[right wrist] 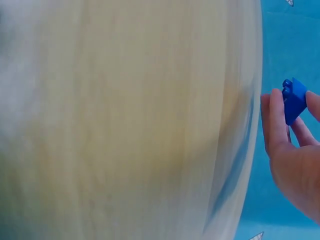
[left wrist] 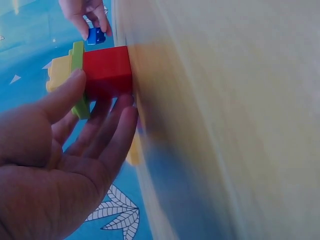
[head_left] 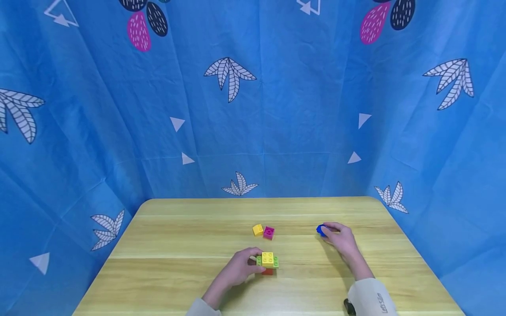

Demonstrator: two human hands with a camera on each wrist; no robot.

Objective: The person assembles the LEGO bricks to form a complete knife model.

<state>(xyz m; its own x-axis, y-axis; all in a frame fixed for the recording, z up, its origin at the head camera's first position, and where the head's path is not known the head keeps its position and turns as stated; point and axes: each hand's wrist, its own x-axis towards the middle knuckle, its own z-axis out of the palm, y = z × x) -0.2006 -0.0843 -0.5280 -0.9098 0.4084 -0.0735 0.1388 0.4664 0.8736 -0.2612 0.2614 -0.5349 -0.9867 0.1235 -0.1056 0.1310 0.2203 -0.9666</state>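
Note:
My left hand [head_left: 240, 267] grips a small stack of toy building bricks near the front middle of the table. Its red brick [left wrist: 107, 72] is at the bottom, a thin green brick [left wrist: 78, 60] lies across it, and a yellow brick [head_left: 267, 259] tops it. In the left wrist view the thumb presses the green layer while the fingers curl under the red one. Off to the right, my right hand [head_left: 342, 240] pinches a blue brick [right wrist: 295, 101] between thumb and fingers, its studs facing sideways in the right wrist view.
Beyond the stack, a loose yellow brick [head_left: 258, 230] and a magenta brick [head_left: 269, 233] lie side by side on the wooden table [head_left: 178, 228]. A patterned blue cloth [head_left: 276, 109] hangs behind the table and along both sides. A small black object [head_left: 349, 306] shows by the right sleeve.

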